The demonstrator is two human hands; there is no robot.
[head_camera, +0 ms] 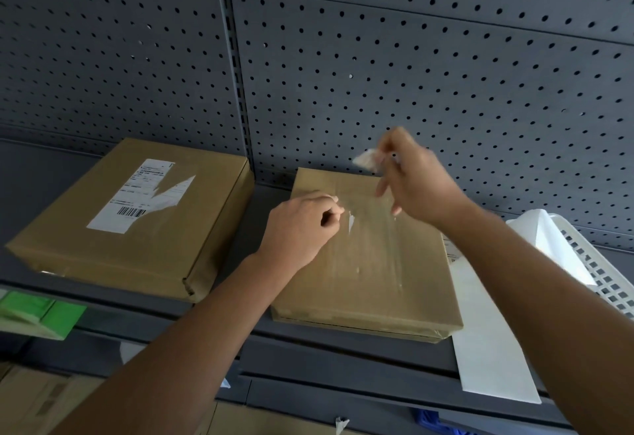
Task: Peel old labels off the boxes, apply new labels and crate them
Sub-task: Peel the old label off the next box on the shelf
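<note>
Two flat brown cardboard boxes lie on a dark grey shelf (260, 352). The left box (103, 256) carries a white shipping label (140, 194) with a barcode, torn at its right side. The right box (370, 277) has a bare top with glue traces and a small white label remnant (350, 222). My left hand (298, 229) rests on this box, its fingers curled right beside the remnant. My right hand (415, 181) is raised above the box's far edge and pinches a crumpled scrap of peeled label (365, 159).
A white perforated plastic crate (607, 273) stands at the right with white sheets (494, 349) beside and under the right box. A grey pegboard wall (411, 57) backs the shelf. A green item (37, 314) lies at the lower left, cardboard below.
</note>
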